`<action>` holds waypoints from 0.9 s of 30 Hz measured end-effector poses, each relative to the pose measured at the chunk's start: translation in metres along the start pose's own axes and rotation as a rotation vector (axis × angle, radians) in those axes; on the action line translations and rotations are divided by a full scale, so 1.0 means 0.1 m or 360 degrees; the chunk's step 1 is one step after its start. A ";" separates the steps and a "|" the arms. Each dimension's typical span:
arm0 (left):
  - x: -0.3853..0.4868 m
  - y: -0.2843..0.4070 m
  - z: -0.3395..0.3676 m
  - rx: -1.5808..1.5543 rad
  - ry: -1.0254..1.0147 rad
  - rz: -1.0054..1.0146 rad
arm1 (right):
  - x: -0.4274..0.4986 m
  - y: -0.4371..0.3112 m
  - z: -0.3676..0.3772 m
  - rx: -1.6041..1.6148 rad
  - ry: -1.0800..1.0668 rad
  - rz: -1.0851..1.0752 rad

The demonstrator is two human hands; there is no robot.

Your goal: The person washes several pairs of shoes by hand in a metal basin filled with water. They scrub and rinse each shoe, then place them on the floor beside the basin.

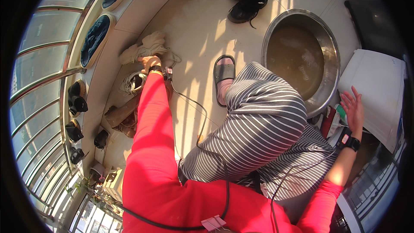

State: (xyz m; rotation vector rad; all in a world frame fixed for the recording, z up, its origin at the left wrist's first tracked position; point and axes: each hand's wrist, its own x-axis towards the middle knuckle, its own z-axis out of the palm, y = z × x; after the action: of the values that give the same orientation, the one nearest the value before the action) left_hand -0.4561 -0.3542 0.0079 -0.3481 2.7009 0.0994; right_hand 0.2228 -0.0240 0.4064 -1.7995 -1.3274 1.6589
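My left hand [150,63] reaches out to the left, against a pair of off-white lace-up sneakers [152,42] by the low wall. Its fingers bend down beside the shoes, and whether they grip one is hidden. Just below it lies another shoe with loose white laces [132,83]. Over on the right, my right hand [352,106] is raised with its fingers spread and nothing in it. It hovers near a white box [375,84]. Under it are a red-bristled scrubbing brush [330,121] and a green-and-white item [340,112].
A large steel basin [334,71] holds murky brown water. Black shoes [249,5] stand on the tiled floor ahead. Blue-lined shoes [95,40] and small dark shoes [77,97] line the window ledge. Brown boots [121,116] lie below the left arm. A black cable [203,110] crosses my striped legs.
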 end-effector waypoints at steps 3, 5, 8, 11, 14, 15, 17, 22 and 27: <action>-0.09 -0.12 -0.19 0.0123 0.0239 0.0397 | -0.03 0.06 -0.12 0.0011 0.0025 -0.0004; -0.17 -0.12 -0.45 0.0183 0.0326 0.0776 | -0.03 0.06 -0.16 0.0050 0.0085 -0.0017; -0.25 0.02 -0.98 0.0209 0.0420 0.1256 | -0.02 0.00 -0.12 0.0055 -0.0006 -0.0079; -0.43 0.25 -1.50 0.0344 0.0319 0.1539 | -0.07 -0.11 0.02 0.0085 -0.0156 -0.0186; -0.95 0.60 -1.92 0.0267 0.0409 0.1889 | -0.13 -0.21 0.26 0.0135 -0.0315 -0.0226; -1.18 0.75 -2.06 0.0225 0.0420 0.1998 | -0.15 -0.27 0.33 0.0144 -0.0276 -0.0196; -1.68 1.01 -2.34 0.0175 0.0472 0.2265 | -0.18 -0.31 0.53 0.0058 -0.0410 -0.0226; -3.06 1.69 -2.91 -0.0119 0.0621 0.2900 | -0.18 -0.41 0.95 0.0110 -0.0742 -0.0224; -4.54 2.27 -3.20 -0.0228 0.0368 0.3426 | -0.18 -0.59 0.92 0.0617 -0.0938 -0.0031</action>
State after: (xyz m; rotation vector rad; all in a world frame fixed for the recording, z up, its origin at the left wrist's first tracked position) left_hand -0.2386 -0.0696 0.4898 2.4941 1.8618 0.7797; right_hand 0.1180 -0.0388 0.4392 -1.1141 -1.1054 2.3489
